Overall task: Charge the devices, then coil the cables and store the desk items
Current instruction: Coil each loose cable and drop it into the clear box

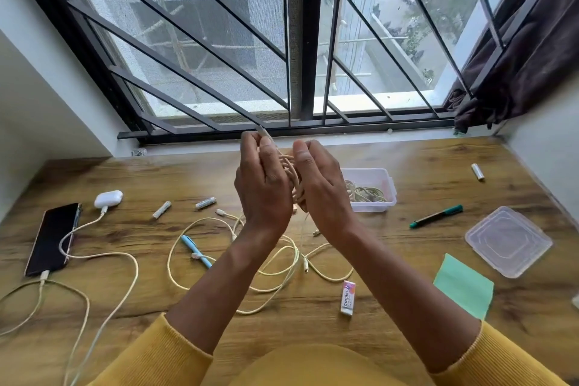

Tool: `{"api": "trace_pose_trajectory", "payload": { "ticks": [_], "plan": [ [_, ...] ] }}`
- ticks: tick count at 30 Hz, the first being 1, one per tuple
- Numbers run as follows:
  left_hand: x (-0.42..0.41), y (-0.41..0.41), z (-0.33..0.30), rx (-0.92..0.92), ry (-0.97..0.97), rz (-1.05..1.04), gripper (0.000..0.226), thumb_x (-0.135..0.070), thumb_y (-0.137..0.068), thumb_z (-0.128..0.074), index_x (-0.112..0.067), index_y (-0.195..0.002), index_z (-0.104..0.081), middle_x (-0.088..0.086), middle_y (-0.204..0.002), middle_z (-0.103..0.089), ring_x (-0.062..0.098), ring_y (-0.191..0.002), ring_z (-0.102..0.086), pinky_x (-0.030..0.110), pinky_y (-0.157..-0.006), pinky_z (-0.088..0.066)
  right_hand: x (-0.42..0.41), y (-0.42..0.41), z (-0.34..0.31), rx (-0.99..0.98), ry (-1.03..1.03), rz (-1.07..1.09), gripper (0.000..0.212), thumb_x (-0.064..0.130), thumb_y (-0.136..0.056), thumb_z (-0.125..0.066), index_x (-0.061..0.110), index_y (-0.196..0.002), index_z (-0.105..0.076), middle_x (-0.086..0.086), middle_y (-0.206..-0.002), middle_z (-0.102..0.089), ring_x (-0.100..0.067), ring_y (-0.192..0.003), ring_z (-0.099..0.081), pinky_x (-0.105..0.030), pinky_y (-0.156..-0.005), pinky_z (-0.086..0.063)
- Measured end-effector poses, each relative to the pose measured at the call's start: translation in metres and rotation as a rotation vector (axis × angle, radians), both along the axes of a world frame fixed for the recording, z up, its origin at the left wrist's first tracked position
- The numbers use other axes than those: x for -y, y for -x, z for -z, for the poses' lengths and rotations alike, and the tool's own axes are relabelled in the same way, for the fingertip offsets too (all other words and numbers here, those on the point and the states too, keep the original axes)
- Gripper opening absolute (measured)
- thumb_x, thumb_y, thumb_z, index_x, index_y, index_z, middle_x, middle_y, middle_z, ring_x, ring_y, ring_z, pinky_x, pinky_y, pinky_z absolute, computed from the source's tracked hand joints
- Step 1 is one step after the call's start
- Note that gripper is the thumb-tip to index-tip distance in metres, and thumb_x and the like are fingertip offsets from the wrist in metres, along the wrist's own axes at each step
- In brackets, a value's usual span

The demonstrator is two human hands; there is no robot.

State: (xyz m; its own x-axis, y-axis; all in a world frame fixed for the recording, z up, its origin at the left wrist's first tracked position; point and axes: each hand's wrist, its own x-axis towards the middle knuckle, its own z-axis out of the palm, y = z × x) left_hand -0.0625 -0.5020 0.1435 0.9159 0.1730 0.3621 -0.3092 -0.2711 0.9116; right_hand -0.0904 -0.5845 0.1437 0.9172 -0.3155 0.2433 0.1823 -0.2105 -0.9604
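Note:
Both hands are raised above the middle of the wooden desk (407, 166). My right hand (322, 178) grips a small coil of pale yellow cable (291, 172). My left hand (263, 178) pinches that cable's free end, whose plug (261, 131) sticks up above the fingers. Beneath the hands a loose cable (275, 273) sprawls on the desk. At the left a phone (51, 238) and a white earbuds case (108, 198) lie with cables plugged in. A clear box (372, 172) behind my right hand holds a coiled cable (366, 193).
Three batteries (161, 209) (206, 202) (477, 171) lie loose on the desk, with a blue pen (195, 251), a green marker (435, 216), an eraser (347, 297), a green sticky pad (463, 287) and the box lid (507, 241). A barred window (294, 41) borders the far edge.

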Motion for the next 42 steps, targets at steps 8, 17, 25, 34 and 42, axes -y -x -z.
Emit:
{"api": "trace_pose_trajectory", "payload": {
  "ticks": [8,17,25,34,42],
  "plan": [
    [-0.001,-0.007,-0.006,-0.043,0.012,-0.020,0.024,-0.036,-0.106,-0.035,-0.021,-0.093,-0.048,-0.021,-0.076,-0.060,0.013,-0.069,-0.055,0.045,-0.072,-0.045,-0.003,0.002,0.005,-0.002,0.263,0.067,0.032,0.046,-0.112,-0.039,0.029,-0.085,-0.044,0.011,-0.064,-0.053,-0.012,-0.061,-0.050,-0.048,-0.061,-0.042],
    [-0.013,-0.012,-0.006,0.063,-0.128,0.036,0.026,-0.031,-0.107,-0.035,-0.015,-0.094,-0.050,-0.009,-0.065,-0.057,0.006,-0.064,-0.057,0.039,-0.061,-0.039,0.013,-0.007,0.010,-0.037,0.157,-0.125,0.046,0.054,-0.104,-0.046,0.027,-0.071,-0.063,0.013,-0.063,-0.061,-0.009,-0.061,-0.056,-0.044,-0.060,-0.046],
    [-0.019,-0.019,0.000,-0.038,-0.211,0.204,0.027,-0.036,-0.104,-0.037,-0.023,-0.081,-0.044,-0.007,-0.067,-0.049,0.005,-0.060,-0.047,0.038,-0.061,-0.037,0.023,-0.004,0.016,-0.094,0.243,-0.233,0.056,0.059,-0.104,-0.044,0.008,-0.092,-0.064,-0.009,-0.082,-0.069,-0.030,-0.079,-0.066,-0.058,-0.073,-0.055],
    [-0.024,-0.021,-0.001,0.010,-0.173,0.189,0.030,-0.034,-0.106,-0.037,-0.016,-0.085,-0.049,-0.008,-0.064,-0.049,0.006,-0.058,-0.048,0.038,-0.059,-0.040,0.028,-0.002,0.007,-0.059,0.075,-0.352,0.044,0.041,-0.099,-0.064,-0.002,-0.091,-0.065,-0.014,-0.072,-0.056,-0.032,-0.065,-0.048,-0.054,-0.057,-0.042],
    [-0.016,-0.017,-0.008,-0.073,-0.083,0.134,0.032,-0.044,-0.104,-0.035,-0.023,-0.083,-0.047,-0.005,-0.068,-0.051,0.021,-0.065,-0.049,0.057,-0.069,-0.048,0.036,-0.001,0.002,-0.112,-0.269,-0.519,0.010,-0.003,-0.093,-0.069,0.004,-0.091,-0.062,0.008,-0.064,-0.060,0.001,-0.052,-0.044,-0.015,-0.048,-0.031]
  ]
}}
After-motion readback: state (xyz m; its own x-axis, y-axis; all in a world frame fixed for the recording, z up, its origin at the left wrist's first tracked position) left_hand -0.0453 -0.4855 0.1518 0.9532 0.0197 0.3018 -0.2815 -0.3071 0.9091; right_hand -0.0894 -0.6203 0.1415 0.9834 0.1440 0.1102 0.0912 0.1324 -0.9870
